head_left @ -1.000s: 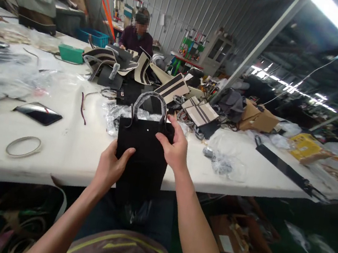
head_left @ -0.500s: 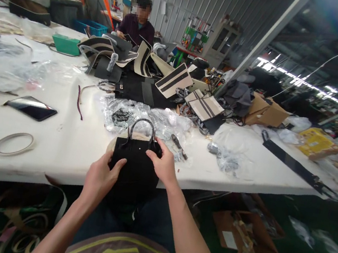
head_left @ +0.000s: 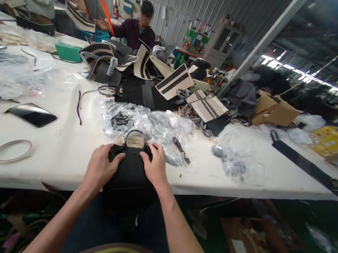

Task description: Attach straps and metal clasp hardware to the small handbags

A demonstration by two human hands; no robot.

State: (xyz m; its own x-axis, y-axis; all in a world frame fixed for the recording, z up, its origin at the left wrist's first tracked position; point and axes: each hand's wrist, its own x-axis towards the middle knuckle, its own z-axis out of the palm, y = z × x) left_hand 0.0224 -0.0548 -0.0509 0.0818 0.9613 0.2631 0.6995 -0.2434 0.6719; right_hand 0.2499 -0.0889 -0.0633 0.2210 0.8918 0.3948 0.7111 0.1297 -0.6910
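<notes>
A black handbag [head_left: 131,171] with a curved dark handle rests at the table's front edge, close to my body. My left hand [head_left: 102,165] grips its upper left corner, thumb on the near face and fingers over the far side. On the upper right corner, my right hand [head_left: 155,163] holds it the same way. Pale lining or filling shows inside the opening under the handle. Just beyond the bag lies crumpled clear plastic [head_left: 159,125], with a dark strap piece [head_left: 181,149] to the right of it.
A phone [head_left: 32,114] and a tape roll [head_left: 12,151] lie at the left. Striped bag panels [head_left: 175,81] are piled at the back, before a seated co-worker [head_left: 138,30]. A long black strap [head_left: 305,162] reaches the right edge. Cardboard boxes [head_left: 258,241] stand on the floor.
The bag has tipped, so its opening and pale inside now show under the handle. Both hands keep their hold. At the back, the seated co-worker's arm now reaches left by a striped panel.
</notes>
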